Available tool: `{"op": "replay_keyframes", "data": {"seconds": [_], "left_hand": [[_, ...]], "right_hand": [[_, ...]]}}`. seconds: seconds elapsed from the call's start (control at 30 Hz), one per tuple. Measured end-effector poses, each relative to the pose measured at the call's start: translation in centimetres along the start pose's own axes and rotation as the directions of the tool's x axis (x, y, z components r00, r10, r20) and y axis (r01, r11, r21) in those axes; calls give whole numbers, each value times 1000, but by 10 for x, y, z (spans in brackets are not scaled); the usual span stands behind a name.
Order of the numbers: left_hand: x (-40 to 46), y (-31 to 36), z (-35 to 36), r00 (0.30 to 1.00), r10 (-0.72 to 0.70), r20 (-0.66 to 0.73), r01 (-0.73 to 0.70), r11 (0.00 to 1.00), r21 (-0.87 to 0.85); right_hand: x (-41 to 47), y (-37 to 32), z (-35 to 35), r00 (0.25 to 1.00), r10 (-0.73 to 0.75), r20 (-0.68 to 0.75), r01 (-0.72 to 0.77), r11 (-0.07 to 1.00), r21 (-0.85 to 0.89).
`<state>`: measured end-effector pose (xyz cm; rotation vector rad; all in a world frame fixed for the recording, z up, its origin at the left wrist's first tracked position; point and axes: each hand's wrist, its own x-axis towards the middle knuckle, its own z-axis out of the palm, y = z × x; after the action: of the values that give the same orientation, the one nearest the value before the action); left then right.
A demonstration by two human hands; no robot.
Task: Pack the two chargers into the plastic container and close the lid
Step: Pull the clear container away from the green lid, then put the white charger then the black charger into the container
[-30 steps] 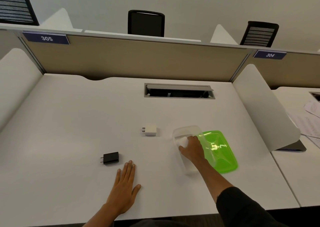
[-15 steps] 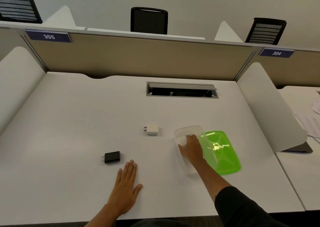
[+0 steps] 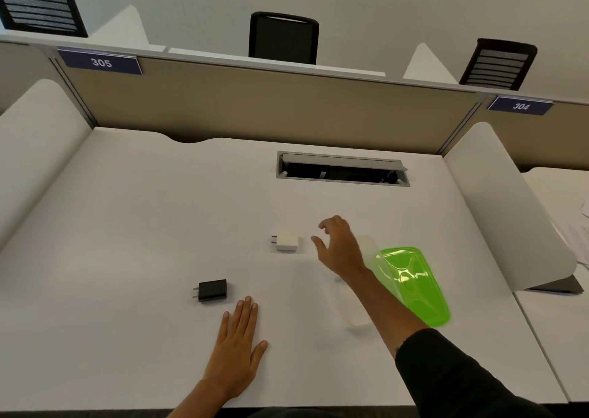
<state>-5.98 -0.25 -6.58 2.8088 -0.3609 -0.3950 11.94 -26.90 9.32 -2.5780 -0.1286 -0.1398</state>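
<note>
A white charger (image 3: pixel 286 240) lies mid-desk with its prongs pointing left. A black charger (image 3: pixel 211 290) lies nearer the front left, prongs also left. The clear plastic container (image 3: pixel 366 306) sits right of centre, largely hidden by my right forearm. Its green lid (image 3: pixel 414 285) rests against the container's right side. My right hand (image 3: pixel 339 245) hovers between the white charger and the container, fingers spread, holding nothing. My left hand (image 3: pixel 237 344) lies flat on the desk just right of and below the black charger.
A cable hatch (image 3: pixel 342 169) is sunk into the white desk (image 3: pixel 127 226) at the back. White side dividers (image 3: pixel 510 213) flank the desk and a beige partition closes the rear. Papers lie on the neighbouring desk at the far right.
My right hand has left the container and moved up and left toward the white charger, fingers opening. The left hand and both chargers have stayed put.
</note>
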Motion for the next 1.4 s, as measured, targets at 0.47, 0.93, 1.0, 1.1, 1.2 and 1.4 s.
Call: {"op": "replay_keyframes", "data": {"seconds": [0.47, 0.93, 1.0, 1.1, 1.2, 1.4], "left_hand": [[2, 0, -4, 1000, 11, -12, -11, 1000, -25], [3, -4, 2, 1000, 17, -11, -17, 1000, 15], [2, -4, 2, 1000, 20, -15, -20, 1000, 17], [2, -4, 0, 1000, 16, -10, -16, 1000, 18], [2, -4, 1, 1000, 13, -2, -13, 1000, 13], [1, -1, -2, 1000, 9, -15, -9, 1000, 12]], "right_hand": [[39, -43, 71, 895, 19, 446, 171, 909, -381], [60, -23, 9, 967, -102, 234, 165, 949, -270], [57, -9, -10, 972, -96, 213, 153, 950, -273], [45, 16, -36, 975, -71, 211, 133, 945, -298], [25, 41, -54, 973, -53, 225, 125, 939, -321], [-18, 77, -70, 941, 10, 337, 142, 895, -423]]}}
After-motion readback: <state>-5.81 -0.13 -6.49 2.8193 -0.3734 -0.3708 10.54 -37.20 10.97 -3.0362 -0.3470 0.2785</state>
